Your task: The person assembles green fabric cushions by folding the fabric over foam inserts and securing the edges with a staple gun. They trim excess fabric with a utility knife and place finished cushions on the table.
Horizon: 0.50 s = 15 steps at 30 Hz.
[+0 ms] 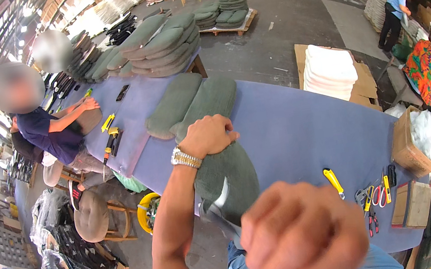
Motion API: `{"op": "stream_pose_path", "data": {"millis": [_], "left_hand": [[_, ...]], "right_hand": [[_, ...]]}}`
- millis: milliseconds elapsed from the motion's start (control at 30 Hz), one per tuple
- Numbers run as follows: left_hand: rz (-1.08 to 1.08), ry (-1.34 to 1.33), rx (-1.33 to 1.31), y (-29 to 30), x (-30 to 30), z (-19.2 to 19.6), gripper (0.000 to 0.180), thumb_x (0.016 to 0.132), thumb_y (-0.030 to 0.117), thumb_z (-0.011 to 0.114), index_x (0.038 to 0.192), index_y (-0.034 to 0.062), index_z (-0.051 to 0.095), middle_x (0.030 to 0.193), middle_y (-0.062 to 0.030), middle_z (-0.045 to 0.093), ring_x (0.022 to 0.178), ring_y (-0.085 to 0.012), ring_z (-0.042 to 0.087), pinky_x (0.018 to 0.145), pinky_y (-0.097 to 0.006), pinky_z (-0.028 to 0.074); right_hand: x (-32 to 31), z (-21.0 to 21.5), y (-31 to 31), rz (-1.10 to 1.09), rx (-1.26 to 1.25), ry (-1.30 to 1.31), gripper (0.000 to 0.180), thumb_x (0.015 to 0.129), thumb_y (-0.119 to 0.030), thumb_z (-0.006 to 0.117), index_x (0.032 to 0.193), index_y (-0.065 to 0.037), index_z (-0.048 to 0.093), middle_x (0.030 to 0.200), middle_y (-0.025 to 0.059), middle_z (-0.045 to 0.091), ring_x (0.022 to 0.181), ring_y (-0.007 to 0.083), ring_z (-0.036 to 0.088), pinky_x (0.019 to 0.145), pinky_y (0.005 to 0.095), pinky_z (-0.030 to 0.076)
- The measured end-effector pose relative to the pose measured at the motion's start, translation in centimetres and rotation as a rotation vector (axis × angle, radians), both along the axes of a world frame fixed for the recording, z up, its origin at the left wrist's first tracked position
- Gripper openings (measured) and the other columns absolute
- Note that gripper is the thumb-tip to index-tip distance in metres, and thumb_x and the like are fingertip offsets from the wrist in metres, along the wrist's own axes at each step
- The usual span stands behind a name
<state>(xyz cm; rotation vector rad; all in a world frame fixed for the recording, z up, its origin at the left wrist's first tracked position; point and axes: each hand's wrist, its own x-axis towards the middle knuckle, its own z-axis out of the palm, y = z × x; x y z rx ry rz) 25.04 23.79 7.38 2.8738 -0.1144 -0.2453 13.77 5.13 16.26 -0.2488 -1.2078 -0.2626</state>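
A dark green fabric cushion [236, 173] lies at the near edge of the blue-covered table [280, 118], its near end reaching toward my body. A strip of white shows on its near part. My left hand [209, 135], with a metal watch at the wrist, is closed on the cushion's far end, fingers curled over it. My right hand [301, 233] is raised close to the camera above the cushion's near right side, closed and blurred; whatever it may hold is hidden. Just beyond my left hand lie two more green cushions [210, 101] side by side.
To the right lie a yellow cutter [333, 182], scissors [370, 195], pliers and a box of white stuffing [416, 136]. Cushion stacks [162, 47] stand at the table's far end. A co-worker [56, 123] handles a cushion at the left, near a yellow-black tool [111, 142].
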Motion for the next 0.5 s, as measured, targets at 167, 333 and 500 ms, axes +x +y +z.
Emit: {"op": "stream_pose_path", "data": {"millis": [167, 333, 500], "left_hand": [[0.037, 0.021, -0.075, 1.6, 1.1, -0.8, 0.036, 0.090, 0.041, 0.072, 0.103, 0.0081, 0.079, 0.100, -0.0194, 0.077, 0.096, -0.0389, 0.072, 0.087, -0.047, 0.055], [0.092, 0.026, -0.117, 3.2, 0.4, -1.4, 0.036, 0.089, 0.044, 0.072, 0.098, 0.0099, 0.081, 0.101, -0.0170, 0.078, 0.101, -0.0374, 0.072, 0.090, -0.045, 0.056], [0.228, -0.010, -0.454, 5.4, -0.1, -2.6, 0.047, 0.093, 0.050, 0.069, 0.086, 0.0052, 0.082, 0.088, -0.0172, 0.077, 0.093, -0.0261, 0.074, 0.089, -0.038, 0.056]], "right_hand": [[-0.9, 1.6, -3.2, 0.005, -0.365, 0.010, 0.019, 0.090, -0.016, 0.078, 0.085, -0.004, 0.063, 0.083, 0.0090, 0.069, 0.067, 0.0157, 0.065, 0.055, 0.0291, 0.049], [0.3, -0.3, -1.6, -0.044, -0.234, -0.178, 0.030, 0.096, -0.030, 0.075, 0.087, -0.002, 0.071, 0.091, 0.0159, 0.075, 0.071, 0.0229, 0.070, 0.062, 0.0340, 0.057], [4.3, -5.2, -2.2, -0.350, -0.643, 0.032, 0.041, 0.107, -0.037, 0.053, 0.111, 0.001, 0.069, 0.120, 0.0236, 0.070, 0.092, 0.0298, 0.072, 0.088, 0.0440, 0.057]]}}
